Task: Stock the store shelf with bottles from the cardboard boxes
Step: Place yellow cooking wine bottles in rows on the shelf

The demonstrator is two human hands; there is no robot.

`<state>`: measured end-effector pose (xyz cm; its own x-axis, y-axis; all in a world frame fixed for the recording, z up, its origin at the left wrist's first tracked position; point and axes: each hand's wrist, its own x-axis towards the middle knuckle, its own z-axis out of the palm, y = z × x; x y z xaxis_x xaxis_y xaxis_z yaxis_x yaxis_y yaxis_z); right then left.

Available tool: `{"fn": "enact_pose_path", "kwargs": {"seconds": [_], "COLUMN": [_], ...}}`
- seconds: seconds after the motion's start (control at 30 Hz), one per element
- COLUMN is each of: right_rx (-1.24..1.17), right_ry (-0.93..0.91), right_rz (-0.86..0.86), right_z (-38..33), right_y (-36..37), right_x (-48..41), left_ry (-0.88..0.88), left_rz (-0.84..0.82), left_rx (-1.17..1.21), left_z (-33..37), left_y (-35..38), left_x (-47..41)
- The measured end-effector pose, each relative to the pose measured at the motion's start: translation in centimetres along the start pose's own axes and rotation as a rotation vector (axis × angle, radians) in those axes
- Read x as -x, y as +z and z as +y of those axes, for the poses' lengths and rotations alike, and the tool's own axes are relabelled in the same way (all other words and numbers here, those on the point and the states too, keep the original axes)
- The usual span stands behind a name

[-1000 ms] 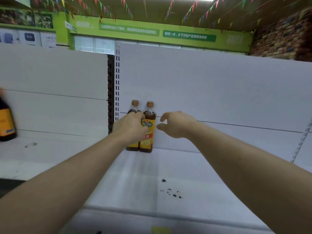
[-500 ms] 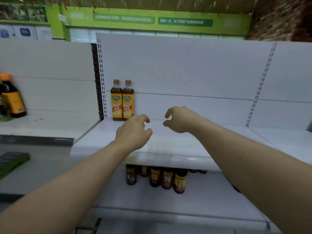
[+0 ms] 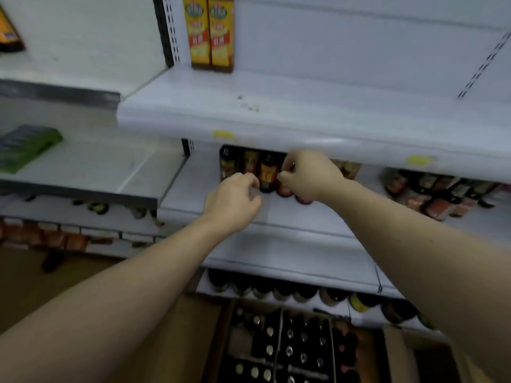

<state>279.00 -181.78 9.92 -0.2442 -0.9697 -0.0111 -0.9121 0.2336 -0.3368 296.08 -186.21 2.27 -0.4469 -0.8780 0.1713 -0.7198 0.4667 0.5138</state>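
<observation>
Both yellow-labelled bottles (image 3: pixel 211 31) that you had faced half a second earlier had slid to the top edge of the view, because your head had tipped down and your arms had dropped with it. They stood side by side, touching, on the upper shelf (image 3: pixel 304 106). Below, the open cardboard box (image 3: pixel 218 335) on the floor showed rows of capped bottles (image 3: pixel 290 346) between its dividers, which I judged to be your next source. Your left hand (image 3: pixel 235 203) and right hand (image 3: pixel 309 175) hung loosely curled and held nothing, in front of the middle shelf (image 3: pixel 290 217) and its dark bottles (image 3: pixel 266 172); whether the right hand brushed one behind it could not be told. To do the step well, you needed to lower your hands clear of that shelf's lip, take one neck in each hand, lift straight up out of the dividers, and set them just beside the pair, labels forward.
</observation>
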Motion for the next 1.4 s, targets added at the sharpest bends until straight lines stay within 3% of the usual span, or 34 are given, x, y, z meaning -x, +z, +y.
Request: {"fn": "enact_pose_path", "kwargs": {"seconds": [0.6, 0.97, 1.23, 1.4], "right_rx": [-0.017, -0.057, -0.104, -0.101], "right_ry": [0.237, 0.391, 0.437, 0.494], "right_rz": [-0.494, -0.542, -0.542, -0.533], "right_z": [9.4, 18.1, 22.4, 24.0], "right_y": [38.2, 59.4, 68.9, 73.6], "right_x": [4.0, 5.0, 5.0, 4.7], "left_ry": [-0.214, -0.205, -0.155, -0.086], "left_rz": [-0.452, -0.594, -0.664, -0.625], "left_rx": [0.003, -0.047, -0.1, -0.228], "left_z": [-21.6, -31.7, -35.0, -36.5], "left_y": [25.3, 43.9, 53.6, 58.4], "left_x": [12.2, 15.2, 14.8, 13.9]}}
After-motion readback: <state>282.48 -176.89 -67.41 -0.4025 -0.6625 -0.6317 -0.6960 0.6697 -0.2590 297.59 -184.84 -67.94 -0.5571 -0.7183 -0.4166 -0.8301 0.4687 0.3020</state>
